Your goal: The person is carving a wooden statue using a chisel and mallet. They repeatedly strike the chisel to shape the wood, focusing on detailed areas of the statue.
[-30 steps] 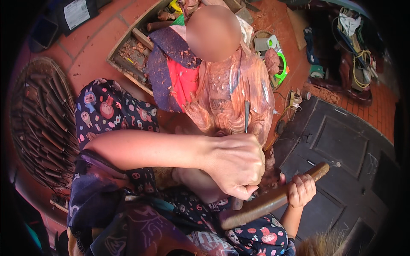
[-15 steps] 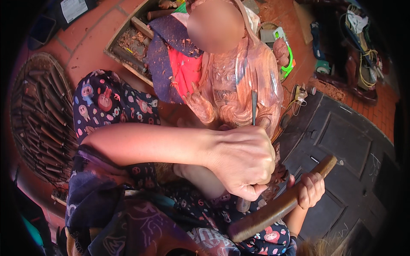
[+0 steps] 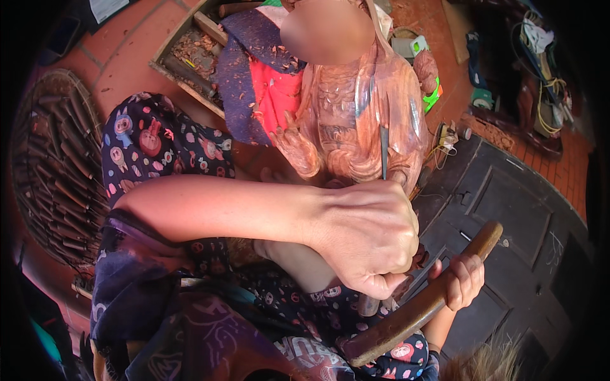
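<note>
A reddish carved wooden statue (image 3: 343,120) of a robed figure leans before me, with flowing folds and a raised hand. My left hand (image 3: 368,235) is closed round a chisel, its arm crossing from the left. The dark narrow blade (image 3: 385,152) of the chisel points away and lies against the robe's lower folds; its handle end shows below my fist. My right hand (image 3: 464,282) is wrapped round a smooth, slightly bent wooden mallet (image 3: 406,324), shaped like a club. The mallet's thick end is low, close to the chisel's handle end but apart from it.
To the left, a round basket (image 3: 28,114) holds many wooden-handled tools. A wooden tray (image 3: 168,54) with shavings stands behind the dark-blue and red cloth (image 3: 276,95). A dark panelled board (image 3: 515,209) lies at right. Beyond are cables (image 3: 445,146) and a dark wooden frame (image 3: 527,114).
The view has shifted slightly. My left fist and the chisel sit a little farther right, along with the statue. Both hands keep their grips, and the mallet has barely moved.
</note>
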Available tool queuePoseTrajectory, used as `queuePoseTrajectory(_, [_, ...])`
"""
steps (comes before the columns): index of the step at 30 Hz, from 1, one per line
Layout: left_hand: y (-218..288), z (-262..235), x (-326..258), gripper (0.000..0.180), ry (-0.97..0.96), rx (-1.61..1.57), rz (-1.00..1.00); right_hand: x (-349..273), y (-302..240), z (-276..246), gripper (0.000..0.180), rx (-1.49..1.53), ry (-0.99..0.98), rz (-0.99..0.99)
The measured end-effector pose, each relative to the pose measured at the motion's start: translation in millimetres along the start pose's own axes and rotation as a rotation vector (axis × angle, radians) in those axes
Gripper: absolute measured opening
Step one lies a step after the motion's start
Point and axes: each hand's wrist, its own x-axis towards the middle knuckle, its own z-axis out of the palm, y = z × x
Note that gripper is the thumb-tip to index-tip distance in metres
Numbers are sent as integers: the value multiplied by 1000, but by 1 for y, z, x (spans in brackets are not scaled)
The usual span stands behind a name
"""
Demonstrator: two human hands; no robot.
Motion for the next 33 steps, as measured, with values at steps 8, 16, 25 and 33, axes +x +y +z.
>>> queuePoseTrajectory(8, [-3,0,1,24,9,33,21,-1,6,1,36,-1,-19,7])
queuePoseTrajectory(16, [-3,-1,3,25,2,48,4,-1,10,3,34,-19,-19,20])
queuePoseTrajectory(25, [-4,-6,4,23,44,75,-20,-5,17,3,33,-81,-54,62])
queuePoseTrajectory(33, [-6,-7,6,23,5,79,-8,-3,19,2,33,-67,-37,79])
